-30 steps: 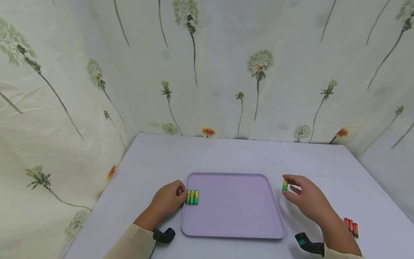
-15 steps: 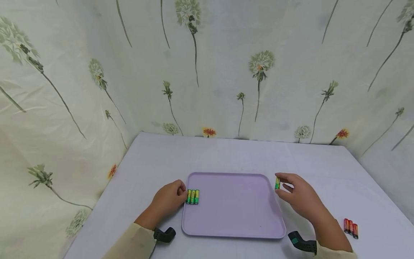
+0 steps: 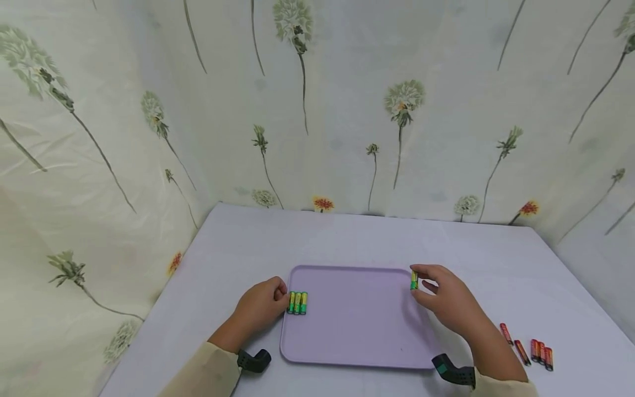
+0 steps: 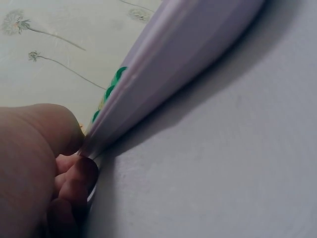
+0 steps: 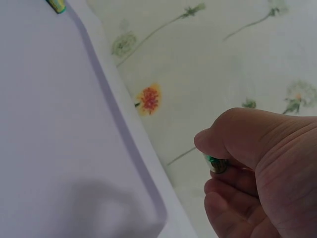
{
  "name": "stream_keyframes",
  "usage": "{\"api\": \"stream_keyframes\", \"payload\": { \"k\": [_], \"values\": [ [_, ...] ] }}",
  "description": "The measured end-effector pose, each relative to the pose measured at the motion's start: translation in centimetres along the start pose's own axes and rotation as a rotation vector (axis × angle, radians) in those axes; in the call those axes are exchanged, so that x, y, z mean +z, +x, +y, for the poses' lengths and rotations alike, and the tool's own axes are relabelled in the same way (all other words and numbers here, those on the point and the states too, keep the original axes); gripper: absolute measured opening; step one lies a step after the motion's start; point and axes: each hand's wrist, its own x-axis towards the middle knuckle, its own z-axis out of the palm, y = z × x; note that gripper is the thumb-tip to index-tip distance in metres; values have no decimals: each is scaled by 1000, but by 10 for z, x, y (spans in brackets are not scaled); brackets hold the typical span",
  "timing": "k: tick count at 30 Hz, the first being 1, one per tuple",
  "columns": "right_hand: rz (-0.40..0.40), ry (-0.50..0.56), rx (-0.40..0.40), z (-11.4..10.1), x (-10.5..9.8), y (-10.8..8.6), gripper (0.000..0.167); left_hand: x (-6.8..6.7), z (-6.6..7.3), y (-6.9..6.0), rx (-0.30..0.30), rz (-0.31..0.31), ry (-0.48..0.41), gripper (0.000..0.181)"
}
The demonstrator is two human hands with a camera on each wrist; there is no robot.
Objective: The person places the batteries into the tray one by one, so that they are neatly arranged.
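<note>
A green-and-yellow battery [image 3: 414, 280] stands upright between the thumb and fingertips of my right hand [image 3: 446, 298], over the far right corner of the lilac tray [image 3: 357, 320]. In the right wrist view only one end of that battery [image 5: 216, 163] shows below the thumb. Three more green-and-yellow batteries [image 3: 297, 303] lie side by side against the tray's left rim. My left hand [image 3: 260, 303] grips that rim beside them; in the left wrist view its thumb and curled fingers [image 4: 81, 173] meet at the edge, where the exact contact is partly hidden.
Several red batteries [image 3: 534, 350] lie on the white table [image 3: 357, 237] to the right, near my right forearm. A curtain [image 3: 347, 110] printed with dandelions hangs behind the table. Each wrist wears a black camera mount [image 3: 254, 361].
My right hand has moved left with the green-and-yellow battery, from beside the tray to above its right rim. More red batteries show beside the forearm. The left hand stays put.
</note>
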Motion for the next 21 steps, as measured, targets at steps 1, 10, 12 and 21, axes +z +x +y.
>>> {"api": "stream_keyframes", "payload": {
  "k": [1, 10, 12, 21],
  "values": [
    [3, 1, -6, -1, 1, 0, 56, 0, 0, 0, -5, 0, 0, 11],
    [-12, 42, -23, -8, 11, 5, 55, 0, -1, 1, 7, 3, 8, 10],
    [-14, 52, -37, -9, 13, 6, 55, 1, -2, 1, 5, 1, 8, 10],
    [-10, 59, -67, -17, 20, 10, 53, 1, -3, 1, 1, -1, 9, 10]
  ]
}}
